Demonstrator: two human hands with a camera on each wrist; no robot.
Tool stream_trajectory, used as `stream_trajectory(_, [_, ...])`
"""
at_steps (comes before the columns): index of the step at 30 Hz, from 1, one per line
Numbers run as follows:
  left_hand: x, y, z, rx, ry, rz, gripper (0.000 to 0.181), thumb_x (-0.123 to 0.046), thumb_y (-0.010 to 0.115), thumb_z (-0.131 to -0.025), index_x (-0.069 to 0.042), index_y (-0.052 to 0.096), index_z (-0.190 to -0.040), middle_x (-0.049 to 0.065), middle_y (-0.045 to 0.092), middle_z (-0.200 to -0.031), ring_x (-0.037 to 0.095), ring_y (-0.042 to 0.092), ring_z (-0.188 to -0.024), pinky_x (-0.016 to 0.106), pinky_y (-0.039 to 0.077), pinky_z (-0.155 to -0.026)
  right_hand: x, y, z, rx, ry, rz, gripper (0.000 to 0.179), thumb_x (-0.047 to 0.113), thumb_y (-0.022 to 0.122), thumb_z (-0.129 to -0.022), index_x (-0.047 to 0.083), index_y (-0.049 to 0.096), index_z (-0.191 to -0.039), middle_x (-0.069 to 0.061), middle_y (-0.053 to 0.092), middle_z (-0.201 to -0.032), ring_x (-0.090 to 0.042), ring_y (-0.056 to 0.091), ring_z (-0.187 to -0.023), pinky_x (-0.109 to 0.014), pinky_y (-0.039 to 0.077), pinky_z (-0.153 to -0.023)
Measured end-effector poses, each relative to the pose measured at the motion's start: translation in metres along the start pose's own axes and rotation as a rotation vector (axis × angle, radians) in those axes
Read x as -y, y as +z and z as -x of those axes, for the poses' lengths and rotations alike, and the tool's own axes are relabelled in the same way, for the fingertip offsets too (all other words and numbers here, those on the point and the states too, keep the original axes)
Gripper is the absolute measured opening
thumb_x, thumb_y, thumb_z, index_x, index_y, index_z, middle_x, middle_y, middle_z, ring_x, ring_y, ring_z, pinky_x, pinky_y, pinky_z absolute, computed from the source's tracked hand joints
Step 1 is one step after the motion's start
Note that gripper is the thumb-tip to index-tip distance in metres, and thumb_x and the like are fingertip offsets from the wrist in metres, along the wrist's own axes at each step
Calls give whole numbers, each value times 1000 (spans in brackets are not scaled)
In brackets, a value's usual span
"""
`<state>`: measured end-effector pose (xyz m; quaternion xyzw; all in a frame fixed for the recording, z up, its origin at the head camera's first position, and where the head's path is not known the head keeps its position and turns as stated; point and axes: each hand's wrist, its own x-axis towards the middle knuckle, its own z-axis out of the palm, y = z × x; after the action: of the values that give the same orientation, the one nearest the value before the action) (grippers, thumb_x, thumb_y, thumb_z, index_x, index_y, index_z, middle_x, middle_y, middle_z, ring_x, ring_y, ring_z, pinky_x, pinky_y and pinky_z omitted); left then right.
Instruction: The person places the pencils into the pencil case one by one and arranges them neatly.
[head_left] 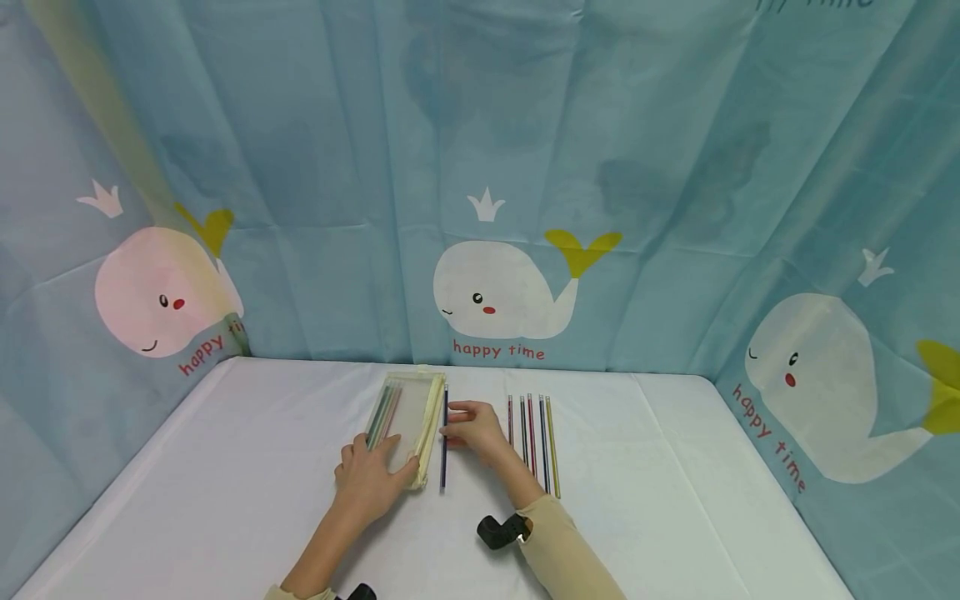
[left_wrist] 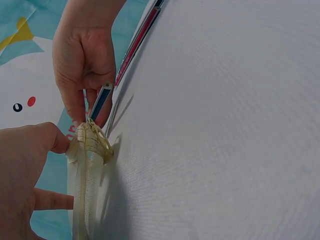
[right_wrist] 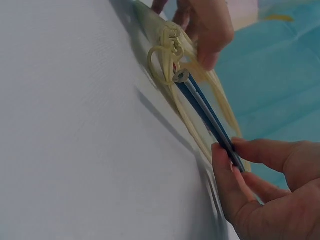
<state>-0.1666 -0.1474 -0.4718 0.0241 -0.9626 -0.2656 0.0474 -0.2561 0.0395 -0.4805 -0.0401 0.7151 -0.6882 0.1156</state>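
A see-through zip pouch with cream trim lies on the white table, several pencils showing inside. My left hand rests across its near end with the fingers spread, the thumb touching the zipper edge. Beside that edge, my right hand pinches a dark blue pencil between thumb and fingers. In the right wrist view the pencil is tilted, its near end close to the zipper pull and cord loop.
Several more pencils lie in a loose row to the right, partly behind my right forearm. A white cloth covers the table. Blue curtains with whale prints hang behind and at both sides.
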Motion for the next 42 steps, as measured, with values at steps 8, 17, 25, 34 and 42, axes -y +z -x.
stream_trajectory(8, [0, 0, 0, 8, -4, -7, 63, -50, 62, -100, -3, 65, -141, 43, 42, -145, 61, 41, -131, 75, 41, -96, 0, 7, -8, -14, -2, -19, 50, -12, 74, -89, -14, 60, -137, -30, 70, -118, -25, 76, -83, -39, 64, -76])
stream_trajectory(17, [0, 1, -1, 10, -8, -2, 63, -50, 61, -100, -3, 65, -142, 43, 41, -146, 62, 40, -133, 75, 40, -96, 3, 14, -15, -35, 25, -70, 49, -13, 73, -89, -14, 61, -136, -28, 70, -115, -21, 76, -77, -37, 64, -75])
stream_trajectory(25, [3, 4, -2, -5, -5, 3, 62, -48, 62, -100, -2, 65, -141, 43, 41, -145, 62, 40, -131, 76, 40, -95, 3, 21, -17, -60, 28, -108, 48, -16, 71, -87, -15, 61, -134, -27, 69, -111, -16, 72, -69, -38, 64, -73])
stream_trajectory(34, [2, 2, -1, 1, -11, 2, 63, -48, 61, -100, -3, 63, -144, 43, 41, -145, 61, 40, -131, 75, 41, -95, 0, 29, -20, -74, 36, -138, 48, -15, 71, -88, -15, 60, -135, -26, 70, -110, -14, 69, -66, -37, 64, -72])
stream_trajectory(42, [0, 0, -1, 7, -13, -1, 63, -50, 60, -100, -4, 63, -144, 42, 42, -145, 60, 41, -131, 74, 41, -95, 3, 36, -17, -81, 30, -138, 48, -13, 72, -89, -16, 58, -135, -26, 69, -111, -15, 70, -67, -41, 64, -75])
